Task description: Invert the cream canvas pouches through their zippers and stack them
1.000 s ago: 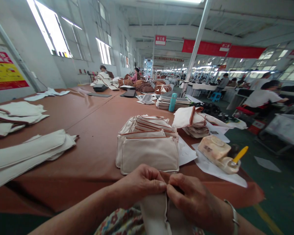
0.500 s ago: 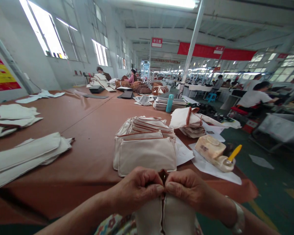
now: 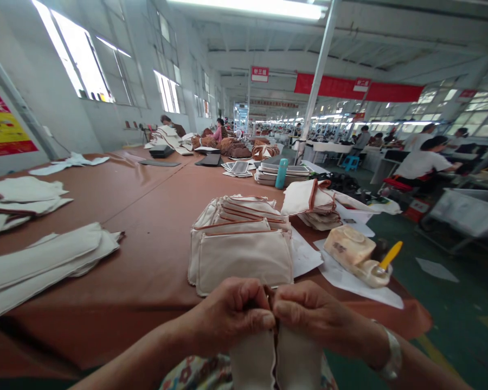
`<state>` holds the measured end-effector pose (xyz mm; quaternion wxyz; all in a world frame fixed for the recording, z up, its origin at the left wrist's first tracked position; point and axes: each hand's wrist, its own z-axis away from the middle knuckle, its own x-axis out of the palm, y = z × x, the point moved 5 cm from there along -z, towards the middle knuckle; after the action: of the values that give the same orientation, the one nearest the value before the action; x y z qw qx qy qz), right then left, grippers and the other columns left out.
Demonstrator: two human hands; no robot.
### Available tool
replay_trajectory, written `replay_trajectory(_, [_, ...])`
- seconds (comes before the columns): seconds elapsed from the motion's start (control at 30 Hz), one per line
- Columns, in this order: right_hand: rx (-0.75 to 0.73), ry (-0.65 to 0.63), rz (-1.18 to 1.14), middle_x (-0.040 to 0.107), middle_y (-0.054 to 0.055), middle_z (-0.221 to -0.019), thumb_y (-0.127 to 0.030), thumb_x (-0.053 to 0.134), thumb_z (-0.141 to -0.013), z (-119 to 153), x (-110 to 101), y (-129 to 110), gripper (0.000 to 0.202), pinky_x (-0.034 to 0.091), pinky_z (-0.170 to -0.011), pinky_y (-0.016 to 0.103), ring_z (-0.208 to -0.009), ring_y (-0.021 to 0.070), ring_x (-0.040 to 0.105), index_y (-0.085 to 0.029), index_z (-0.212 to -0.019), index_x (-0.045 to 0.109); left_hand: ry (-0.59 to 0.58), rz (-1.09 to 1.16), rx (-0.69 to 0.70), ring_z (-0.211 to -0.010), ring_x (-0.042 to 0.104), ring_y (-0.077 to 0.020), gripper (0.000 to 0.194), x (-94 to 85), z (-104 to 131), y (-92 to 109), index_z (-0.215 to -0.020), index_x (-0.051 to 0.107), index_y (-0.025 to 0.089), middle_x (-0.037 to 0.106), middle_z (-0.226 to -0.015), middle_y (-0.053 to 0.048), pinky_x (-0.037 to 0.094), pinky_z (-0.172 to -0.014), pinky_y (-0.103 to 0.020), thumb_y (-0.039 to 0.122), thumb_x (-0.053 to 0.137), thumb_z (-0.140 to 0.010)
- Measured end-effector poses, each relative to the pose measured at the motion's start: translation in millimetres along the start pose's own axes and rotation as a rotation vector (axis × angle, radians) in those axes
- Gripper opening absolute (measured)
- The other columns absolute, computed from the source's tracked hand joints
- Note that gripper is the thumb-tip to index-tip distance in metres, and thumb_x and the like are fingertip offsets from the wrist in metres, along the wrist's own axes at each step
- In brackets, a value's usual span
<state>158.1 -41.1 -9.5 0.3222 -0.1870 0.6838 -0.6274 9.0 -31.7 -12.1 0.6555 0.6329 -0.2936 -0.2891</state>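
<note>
At the near edge of the table (image 3: 154,203), just above the lap, the left hand (image 3: 242,309) and right hand (image 3: 315,314) meet, almost touching. Each pinches the top of a cream fabric piece (image 3: 251,360) between thumb and curled forefinger, one on either side of its dark, brown-lined split. The piece hangs from the grip toward the body, over a patterned garment (image 3: 187,372); the split runs lengthwise down between the hands, so neither is nearer. How far the piece reaches is hidden by the lower border.

Compared with one second ago, the right fingers are curled in closer, mirroring the left; against the half-second-old view, less brown shows above the thumbs. The row of cream panels (image 3: 244,262) just beyond the hands looks unchanged.

Farther right, a plastic container (image 3: 350,245) and a yellow-handled brush (image 3: 391,254) rest on white paper; behind the panels lies a brown-edged fabric pile (image 3: 301,196), and well left, long cream strips (image 3: 52,257).
</note>
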Motion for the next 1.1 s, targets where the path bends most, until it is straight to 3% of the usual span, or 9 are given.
replay_trajectory(0.2, [-0.052,-0.014,-0.132,0.040,-0.002,-0.071,-0.048,0.055,-0.094,-2,4,8,0.039,0.024,-0.055,0.024,-0.063,0.0108,0.031,-0.015,-0.073,0.051,-0.081,0.127,-0.146,-0.058,0.034,-0.0073,0.039,-3.0,6,4,-0.079,0.062,0.012,0.049,-0.069,0.003,0.024,-0.051,-0.020,0.044,0.081,-0.070])
replay_trajectory(0.33, [-0.143,0.023,-0.207,0.039,-0.002,-0.069,-0.045,0.058,-0.094,2,7,5,0.039,0.025,-0.056,0.024,-0.064,0.0111,0.032,-0.016,-0.069,0.048,0.057,0.244,-0.240,-0.052,0.037,-0.0084,0.037,-4.8,7,-5,-0.077,0.067,0.010,0.053,-0.065,0.000,0.024,-0.049,-0.022,0.047,0.068,-0.079])
replay_trajectory(0.5, [-0.131,0.073,-0.248,0.042,-0.002,-0.069,-0.041,0.060,-0.093,3,11,9,0.037,0.026,-0.056,0.023,-0.063,0.0110,0.034,-0.016,-0.068,0.050,0.145,0.347,-0.295,-0.048,0.037,-0.0078,0.027,5.0,5,-16,-0.067,0.062,0.012,0.051,-0.058,0.001,0.025,-0.047,-0.021,0.034,0.076,-0.063])
replay_trajectory(0.67, [-0.134,0.076,-0.268,0.042,-0.002,-0.069,-0.043,0.062,-0.091,2,12,12,0.037,0.025,-0.055,0.022,-0.064,0.0108,0.033,-0.016,-0.068,0.051,0.201,0.357,-0.236,-0.047,0.038,-0.0081,0.018,8.1,4,-20,-0.065,0.062,0.012,0.051,-0.057,0.001,0.027,-0.047,-0.021,0.025,0.071,-0.057])
replay_trajectory(0.77, [-0.106,0.064,-0.233,0.041,-0.002,-0.069,-0.045,0.061,-0.091,3,11,12,0.037,0.024,-0.054,0.022,-0.063,0.0108,0.031,-0.016,-0.071,0.051,0.209,0.341,-0.271,-0.047,0.039,-0.0085,0.014,5.6,4,-19,-0.065,0.062,0.012,0.053,-0.057,0.000,0.027,-0.047,-0.021,0.019,0.066,-0.054])
replay_trajectory(0.87, [-0.107,0.062,-0.129,0.041,-0.003,-0.069,-0.046,0.057,-0.094,3,9,9,0.037,0.026,-0.055,0.023,-0.063,0.0110,0.032,-0.016,-0.073,0.051,0.166,0.258,-0.295,-0.046,0.035,-0.0079,0.016,3.0,3,-13,-0.065,0.060,0.013,0.048,-0.054,0.002,0.024,-0.044,-0.021,0.026,0.068,-0.062])
replay_trajectory(0.97, [-0.160,0.075,-0.018,0.043,-0.002,-0.068,-0.044,0.056,-0.095,4,10,4,0.038,0.028,-0.057,0.023,-0.063,0.0112,0.035,-0.016,-0.070,0.051,0.070,0.142,-0.247,-0.049,0.028,-0.0069,0.036,4.0,1,-5,-0.065,0.055,0.013,0.040,-0.056,0.004,0.020,-0.045,-0.022,0.044,0.070,-0.075])
replay_trajectory(1.1, [-0.095,0.130,-0.174,0.041,-0.003,-0.066,-0.050,0.055,-0.093,5,10,9,0.044,0.027,-0.053,0.022,-0.061,0.0107,0.033,-0.016,-0.067,0.049,0.003,0.135,-0.172,-0.052,0.029,-0.0066,0.045,6.5,3,-6,-0.072,0.053,0.014,0.041,-0.061,0.004,0.021,-0.046,-0.021,0.056,0.070,-0.078])
